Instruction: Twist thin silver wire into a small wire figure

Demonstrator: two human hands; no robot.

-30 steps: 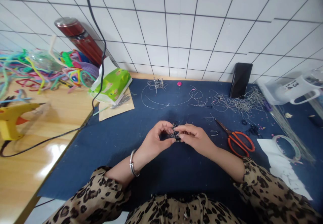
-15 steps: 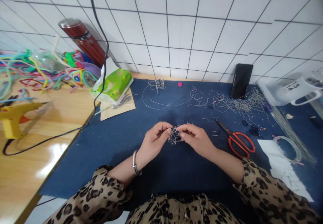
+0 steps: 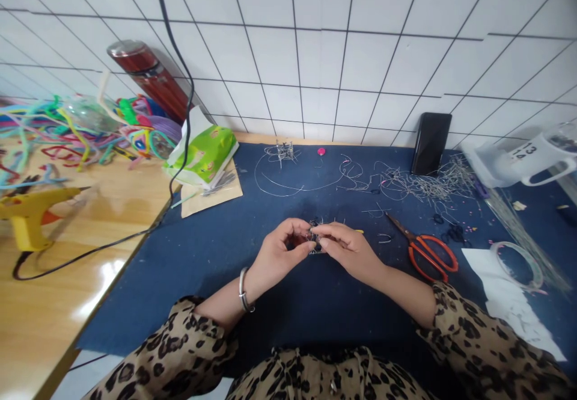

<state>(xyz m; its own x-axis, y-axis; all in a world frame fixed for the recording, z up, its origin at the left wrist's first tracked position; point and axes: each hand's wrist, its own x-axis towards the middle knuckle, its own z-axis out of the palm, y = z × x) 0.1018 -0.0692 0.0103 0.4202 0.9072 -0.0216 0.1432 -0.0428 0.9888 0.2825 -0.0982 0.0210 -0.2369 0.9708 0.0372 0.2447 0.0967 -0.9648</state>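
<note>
Between my hands is a small tangled piece of bent silver and dark wire [image 3: 317, 248], low over the blue mat [image 3: 189, 292]. My left hand [image 3: 285, 248] pinches its left side with thumb and forefinger. From the right, my right hand [image 3: 346, 247] grips it with thumb and fingertips. Much of the wire piece is hidden behind the fingers. Just right of my right hand lies a small U-shaped wire [image 3: 384, 238], and beyond it are scissors with orange handles [image 3: 433, 253]. Another small wire frame [image 3: 285, 151] stands near the wall.
A heap of loose wire [image 3: 428, 180] lies by a black phone [image 3: 431, 144] and a white mug [image 3: 543, 154]. On the left are a yellow glue gun [image 3: 31, 210], a tissue pack [image 3: 205, 154], a red flask [image 3: 153, 78] and colourful pipe cleaners [image 3: 76, 123]. A black cable [image 3: 187, 117] hangs down.
My fingertips have drawn closer together over the wire piece, covering more of it. The left thumb has moved right. The camera view has shifted slightly.
</note>
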